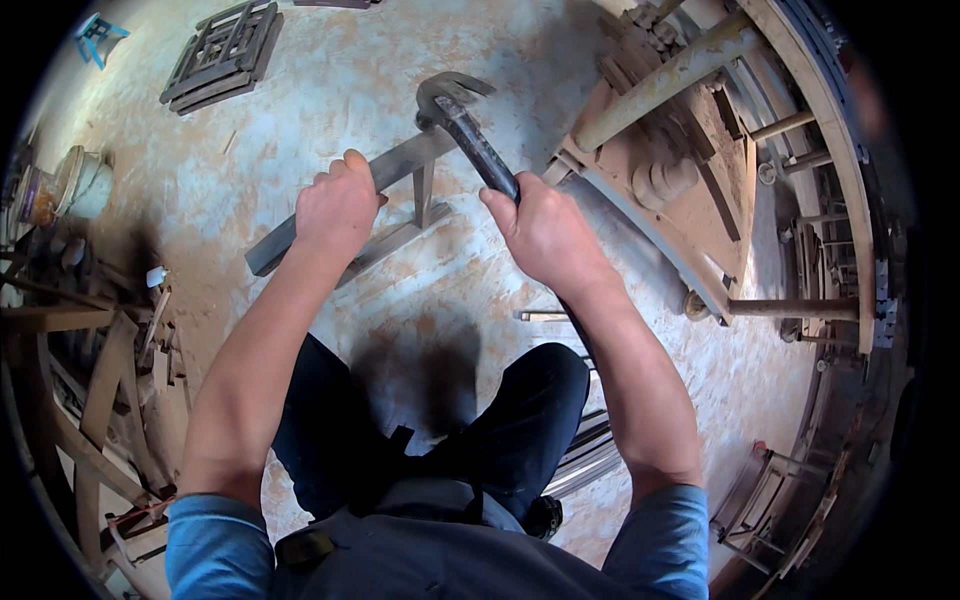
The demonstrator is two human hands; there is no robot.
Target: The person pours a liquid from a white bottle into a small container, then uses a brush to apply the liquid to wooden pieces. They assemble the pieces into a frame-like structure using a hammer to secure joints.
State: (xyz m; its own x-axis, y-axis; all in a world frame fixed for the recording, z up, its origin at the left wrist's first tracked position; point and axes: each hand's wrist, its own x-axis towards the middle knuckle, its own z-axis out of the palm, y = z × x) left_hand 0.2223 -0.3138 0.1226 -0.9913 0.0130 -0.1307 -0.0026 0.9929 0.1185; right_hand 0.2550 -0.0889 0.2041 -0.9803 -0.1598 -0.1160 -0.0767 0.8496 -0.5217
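Just above the middle of the frame, your right hand (545, 232) is closed tightly around the dark handle of a claw hammer (470, 130), gripping it low on the shaft. The hammer runs up and to the left from your fist, and its curved metal head sits at the top centre, touching the upper end of a grey wooden frame piece (400, 190). Your left hand (337, 207) is wrapped firmly around the long slanted bar of that same piece, just left of the hammer head, thumb over the top. The bar slopes down to the lower left of your fist; a short upright and a second slat lie beneath it, between your two hands.

Below the hands, your dark trouser legs fill the lower centre over a dusty concrete floor (330, 90). A square wooden lattice (222, 55) lies at the upper left, well apart. A wooden workbench (680, 170) crowds the upper right, close beside your right hand. Scrap timber (110, 400) piles along the left edge.
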